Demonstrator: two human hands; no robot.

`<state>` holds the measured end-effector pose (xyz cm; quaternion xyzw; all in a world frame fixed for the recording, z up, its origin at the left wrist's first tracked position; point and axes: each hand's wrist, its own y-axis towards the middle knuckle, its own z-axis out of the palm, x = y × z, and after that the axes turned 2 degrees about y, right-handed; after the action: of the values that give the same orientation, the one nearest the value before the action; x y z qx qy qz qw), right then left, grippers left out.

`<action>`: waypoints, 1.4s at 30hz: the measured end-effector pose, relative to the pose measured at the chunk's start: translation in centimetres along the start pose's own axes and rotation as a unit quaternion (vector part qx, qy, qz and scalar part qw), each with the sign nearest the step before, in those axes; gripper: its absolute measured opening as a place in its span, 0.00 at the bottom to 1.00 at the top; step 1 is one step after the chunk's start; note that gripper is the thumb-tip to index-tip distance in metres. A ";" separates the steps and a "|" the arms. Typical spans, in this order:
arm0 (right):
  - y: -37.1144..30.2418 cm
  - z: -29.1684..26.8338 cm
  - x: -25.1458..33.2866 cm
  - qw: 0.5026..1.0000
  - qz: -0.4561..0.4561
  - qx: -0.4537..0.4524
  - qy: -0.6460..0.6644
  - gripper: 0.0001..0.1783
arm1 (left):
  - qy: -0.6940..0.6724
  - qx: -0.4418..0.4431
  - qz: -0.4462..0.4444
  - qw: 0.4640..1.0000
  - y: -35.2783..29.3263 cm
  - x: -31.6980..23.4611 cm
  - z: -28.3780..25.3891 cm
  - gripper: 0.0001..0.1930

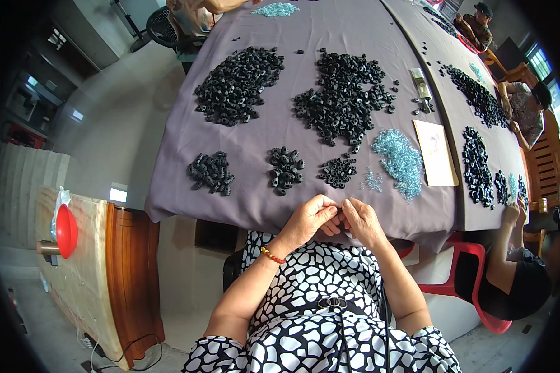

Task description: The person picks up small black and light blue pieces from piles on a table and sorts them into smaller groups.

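Observation:
Just over the table's near edge, my left hand [311, 222] and my right hand [361, 224] meet with fingertips pinched together. Something small and dark may be between them, but the fingers hide it. Closest to the hands lies a small pile of black ring-like parts [338, 173]. Left of it are a pile of black parts [285, 171] and one of ribbed black parts [210, 173]. Light blue, clear small pieces [399, 163] are heaped to the right, with a few scattered pieces [373, 180] beside them.
Two big heaps of black parts [239, 86] [345, 96] sit farther back on the grey-purple cloth [186, 146]. A cream card [436, 153] and a clear tube [420, 84] lie right. Other people work along the right side; a red chair [479, 273] stands there. A wooden table [130, 267] is left.

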<state>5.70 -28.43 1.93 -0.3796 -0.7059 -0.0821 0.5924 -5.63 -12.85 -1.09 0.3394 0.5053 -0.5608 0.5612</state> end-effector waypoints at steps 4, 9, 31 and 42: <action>-0.1 -0.4 0.5 0.999 0.032 0.026 0.008 0.25 | -0.006 0.000 -0.007 1.000 -0.1 0.0 -0.1 0.14; 0.1 0.1 -0.3 1.000 -0.002 0.008 -0.008 0.24 | -0.004 -0.001 -0.010 1.000 -0.2 -0.4 0.1 0.14; -0.2 -0.5 0.4 0.999 -0.008 0.007 0.044 0.24 | -0.039 -0.041 -0.011 0.998 -0.1 -0.3 0.9 0.13; 0.3 -0.1 -0.4 1.000 -0.016 0.019 0.000 0.25 | -0.048 -0.022 -0.043 0.998 -0.3 -0.7 0.7 0.14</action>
<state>5.99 -28.51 1.47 -0.3567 -0.7134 -0.0784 0.5981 -5.73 -13.37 -0.15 0.2775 0.5039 -0.5894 0.5672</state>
